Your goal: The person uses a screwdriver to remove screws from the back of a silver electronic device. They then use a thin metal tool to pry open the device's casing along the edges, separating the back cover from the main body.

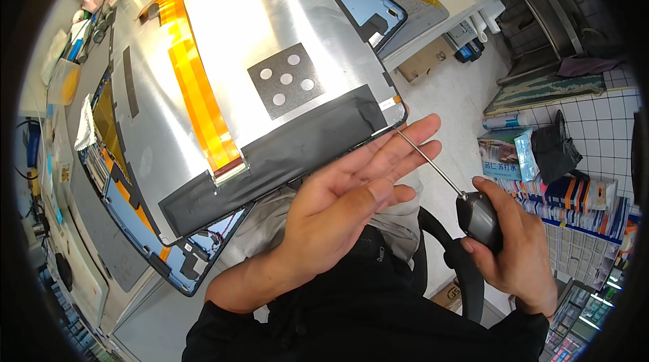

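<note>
A silver-backed display panel [223,44] with black tape [284,146] along its near edge lies tilted across the view. An orange flat ribbon cable [193,85] runs down its back. Beneath the panel's near right corner, my left hand [338,200] is palm up with fingers stretched out, by the edge. My right hand [514,247] is wrapped round the black handle of a thin-shafted tool [433,162]. The shaft's tip meets the panel corner, beside my left fingertips. Under the panel, a blue-lined device housing [186,271] shows at both sides, with thin wires inside.
A grey mat [128,260] lies under the housing on the bench. Hand tools and bottles crowd the far left. On the right stand a blue printed package [503,156], a black bag [558,146] and a tiled surface. A black curved chair part [463,274] is below.
</note>
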Demonstrator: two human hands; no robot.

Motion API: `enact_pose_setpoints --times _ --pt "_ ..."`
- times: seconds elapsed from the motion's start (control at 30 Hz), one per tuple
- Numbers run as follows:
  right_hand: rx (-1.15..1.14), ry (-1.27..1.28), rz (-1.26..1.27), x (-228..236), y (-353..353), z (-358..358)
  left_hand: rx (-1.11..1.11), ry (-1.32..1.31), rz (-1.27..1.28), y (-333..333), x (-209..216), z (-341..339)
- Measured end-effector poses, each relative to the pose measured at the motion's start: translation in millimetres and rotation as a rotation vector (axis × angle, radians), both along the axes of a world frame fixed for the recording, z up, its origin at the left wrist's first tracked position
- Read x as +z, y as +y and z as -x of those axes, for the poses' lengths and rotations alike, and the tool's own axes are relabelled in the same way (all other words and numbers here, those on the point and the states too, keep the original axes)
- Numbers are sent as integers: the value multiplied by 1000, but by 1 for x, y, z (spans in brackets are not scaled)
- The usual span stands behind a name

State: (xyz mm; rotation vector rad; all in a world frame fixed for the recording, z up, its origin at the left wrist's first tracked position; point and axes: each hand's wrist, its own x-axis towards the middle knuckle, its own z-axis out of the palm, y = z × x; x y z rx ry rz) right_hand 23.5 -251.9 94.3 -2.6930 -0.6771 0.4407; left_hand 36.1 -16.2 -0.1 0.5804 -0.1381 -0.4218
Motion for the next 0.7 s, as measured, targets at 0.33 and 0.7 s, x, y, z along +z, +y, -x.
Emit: enact_pose_setpoints --times 0.33,0.7 --pt "0 23 23 4 3 1 -13 1 -7 1 3 -2" --pt "25 -2 31 6 4 2 -12 22 -13 1 4 -1"
